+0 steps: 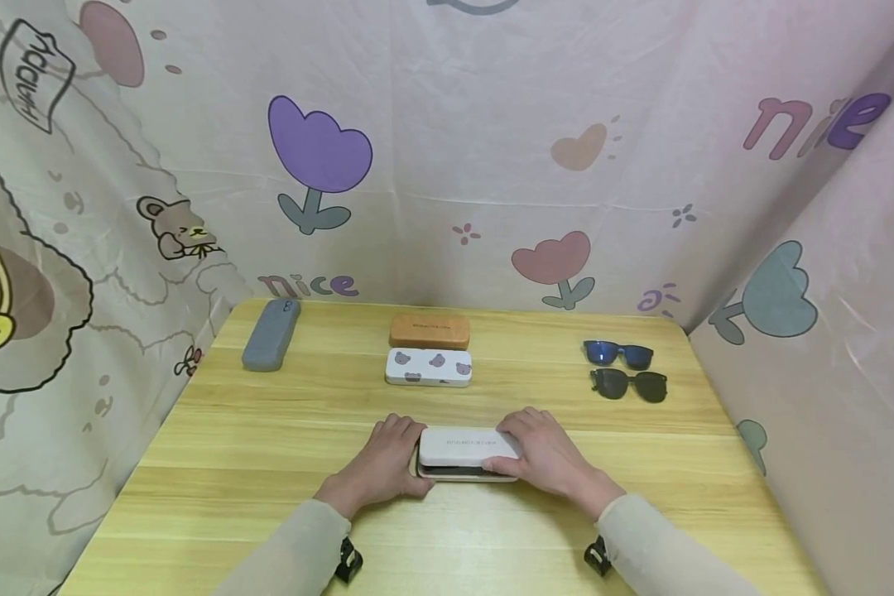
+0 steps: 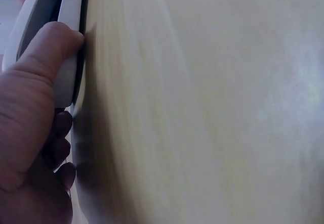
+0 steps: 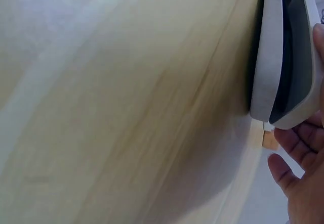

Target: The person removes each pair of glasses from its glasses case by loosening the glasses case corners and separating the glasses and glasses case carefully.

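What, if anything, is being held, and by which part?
The white case, partly open, at both ends: the left hand grips its left end, thumb on the base; the right hand grips the lid at the right end.

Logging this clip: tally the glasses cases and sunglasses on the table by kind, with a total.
Glasses cases: 4 (plain white case, bear-print case, orange-brown case, grey case)
Sunglasses: 2 (blue-lensed pair, dark-lensed pair)
Total: 6

Nearest case (image 1: 454,449) centre, sunglasses (image 1: 650,386) right (farther back)
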A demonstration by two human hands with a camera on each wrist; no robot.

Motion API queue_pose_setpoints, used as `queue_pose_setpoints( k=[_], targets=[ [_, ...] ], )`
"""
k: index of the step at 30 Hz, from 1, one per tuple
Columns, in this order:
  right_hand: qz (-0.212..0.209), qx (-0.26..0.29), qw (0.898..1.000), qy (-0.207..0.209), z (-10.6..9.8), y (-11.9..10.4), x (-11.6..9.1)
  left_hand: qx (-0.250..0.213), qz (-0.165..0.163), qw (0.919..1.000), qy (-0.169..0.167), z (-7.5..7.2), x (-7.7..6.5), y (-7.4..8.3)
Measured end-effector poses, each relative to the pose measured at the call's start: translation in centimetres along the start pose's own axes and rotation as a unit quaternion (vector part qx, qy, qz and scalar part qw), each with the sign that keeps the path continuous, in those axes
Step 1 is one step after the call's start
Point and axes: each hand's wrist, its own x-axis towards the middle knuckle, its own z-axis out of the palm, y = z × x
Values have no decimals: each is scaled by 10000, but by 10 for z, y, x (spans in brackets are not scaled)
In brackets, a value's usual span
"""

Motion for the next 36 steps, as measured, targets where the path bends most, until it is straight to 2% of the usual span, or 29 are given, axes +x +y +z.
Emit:
queue_pose_setpoints(
  k=[4,7,11,13,16,20,26,29,36],
  targets=[
    [134,253,9996,-20,1,3,2,-30,-24,10000,16,1,-1,0],
    [517,618,9967,-107,1,5,6,-32,-23,10000,28,1,-1,0],
    [1453,1345,9801,-156,0,4,14,-43,-75,10000,5,2,-1,0],
    [1779,1586,9711,-118,0,4,18,-61,-103,9999,-1,3,-1,0],
    [1930,1826,9640,-73,0,3,18,-96,-157,9998,7,3,-1,0],
    [2006,1909,9608,163,2,3,12,-157,-239,9996,23,3,0,-1],
    [2064,1645,9637,398,5,4,-5,-323,-405,9986,51,2,0,-1],
    [2025,1465,9676,352,5,2,-12,-343,-482,9982,56,2,0,-1],
    [1638,734,9836,181,6,-5,-26,-386,-556,9977,72,3,0,0]
  ],
)
